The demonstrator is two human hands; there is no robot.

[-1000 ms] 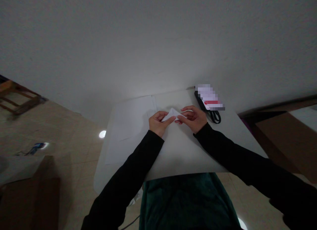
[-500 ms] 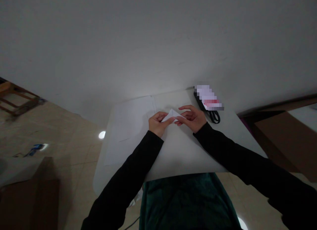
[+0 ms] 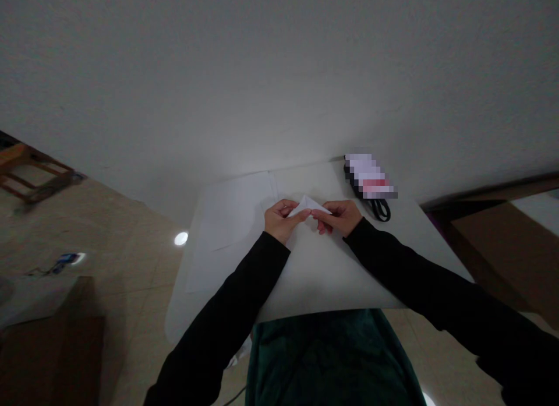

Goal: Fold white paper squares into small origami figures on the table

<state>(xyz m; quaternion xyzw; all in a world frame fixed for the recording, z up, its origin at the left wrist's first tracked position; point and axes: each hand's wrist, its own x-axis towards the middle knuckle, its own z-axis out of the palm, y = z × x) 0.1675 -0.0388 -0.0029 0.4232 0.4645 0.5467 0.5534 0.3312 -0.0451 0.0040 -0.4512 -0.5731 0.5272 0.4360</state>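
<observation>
A small piece of folded white paper [image 3: 311, 204] with a pointed top is held just above the white table [image 3: 332, 266]. My left hand [image 3: 280, 219] pinches its left side with curled fingers. My right hand [image 3: 341, 216] pinches its right side, fingers closed over the edge. Both arms wear black sleeves and reach in from below.
A large white sheet [image 3: 231, 214] lies flat on the table to the left of my hands. A black pouch with a strap [image 3: 371, 190] lies at the back right by the wall. Brown furniture stands at the right and lower left. Tiled floor lies to the left.
My right hand's fingers have closed down lower over the paper's right side; before they were raised and more spread. The left hand has hardly moved.
</observation>
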